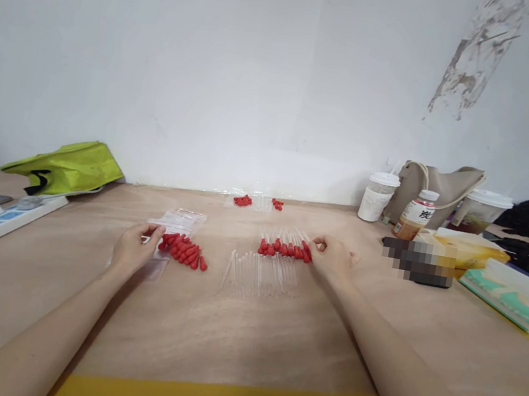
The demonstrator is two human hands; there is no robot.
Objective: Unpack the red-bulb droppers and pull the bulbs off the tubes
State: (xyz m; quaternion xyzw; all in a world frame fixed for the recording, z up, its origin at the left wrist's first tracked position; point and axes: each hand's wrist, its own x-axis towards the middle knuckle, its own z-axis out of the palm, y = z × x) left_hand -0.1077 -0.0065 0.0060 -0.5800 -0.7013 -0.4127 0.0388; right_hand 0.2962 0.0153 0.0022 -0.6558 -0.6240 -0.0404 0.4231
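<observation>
My right hand (334,258) is closed in a pinch on a glass dropper with a red rubber bulb (307,251), at the right end of a row of finished droppers (282,248). The bulbs in this row point toward me, with the glass tips toward the wall. Just in front lies a row of bare clear glass tubes (259,274). My left hand (135,245) rests at the left edge of a pile of loose red rubber bulbs (184,251), its thumb and fingertips closed together. What they hold, if anything, is unclear. Under the pile and hand is a clear zip bag (183,219).
Near the wall lie packed red bulbs (242,200) and tubes in clear plastic. A green bag (66,168) and a power strip (1,225) are on the left. To the right stand a white cup (376,200), a bottle (414,216), a handbag (442,180) and a tissue pack (512,295).
</observation>
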